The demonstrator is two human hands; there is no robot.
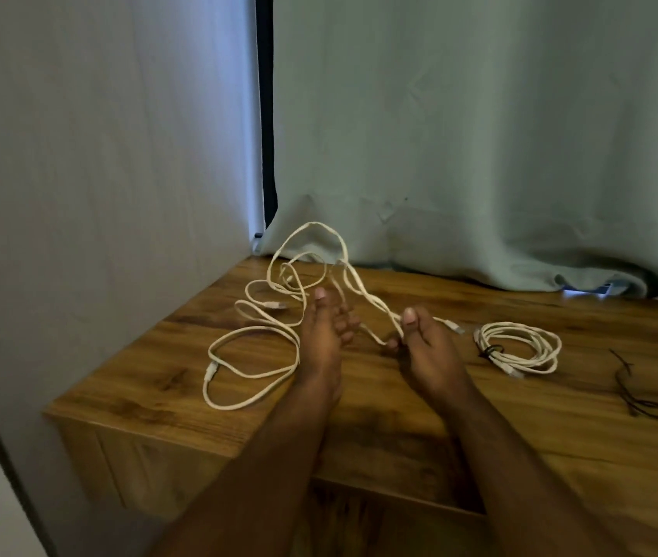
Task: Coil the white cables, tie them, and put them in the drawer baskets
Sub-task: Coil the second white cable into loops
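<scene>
Pinching a strand of the loose white cable point(263, 315), the right hand point(426, 347) apparently gripped it; the left hand point(325, 335) held loops beside it, near the wooden cabinet top's point(399, 416) left edge, under 1 green curtain point(480, 134).

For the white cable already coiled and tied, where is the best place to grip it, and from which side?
Probably grip the coiled cable at its dark tie, on the coil's left edge, coming from above. There every loop is bundled, so none should spill; the coil lies flat on the wooden top.
</scene>
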